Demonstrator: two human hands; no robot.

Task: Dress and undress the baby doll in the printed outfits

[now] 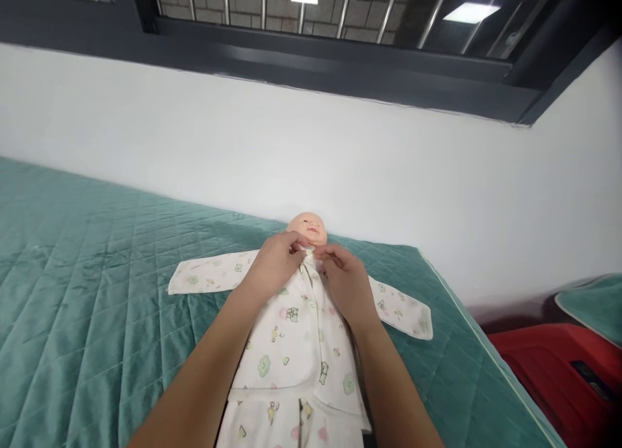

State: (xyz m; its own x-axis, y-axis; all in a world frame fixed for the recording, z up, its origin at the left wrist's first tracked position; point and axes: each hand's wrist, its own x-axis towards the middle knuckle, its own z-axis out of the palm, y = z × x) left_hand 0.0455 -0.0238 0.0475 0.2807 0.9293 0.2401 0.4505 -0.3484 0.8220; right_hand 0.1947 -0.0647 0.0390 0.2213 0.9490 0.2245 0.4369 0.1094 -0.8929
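Observation:
A baby doll (pixel 311 224) lies on its back, head toward the wall, in a white printed jacket (pixel 279 344) and matching trousers (pixel 262 425). Its two sleeves stretch out to the sides. My left hand (pixel 278 260) pinches the jacket's collar just below the doll's chin. Across from it, my right hand (pixel 347 279) has its fingers closed on the other side of the same collar. The two hands are close together at the neck. Whatever fastening is between the fingertips is too small to make out. Lower down, the jacket front lies overlapped over the trousers.
A green quilted cover (pixel 97 318) spreads under the doll, with its edge on the right. Behind it rises a white wall (pixel 243 143) below a dark-framed window (pixel 315 52) with metal bars. A red case-like object (pixel 549 370) stands beyond the right edge.

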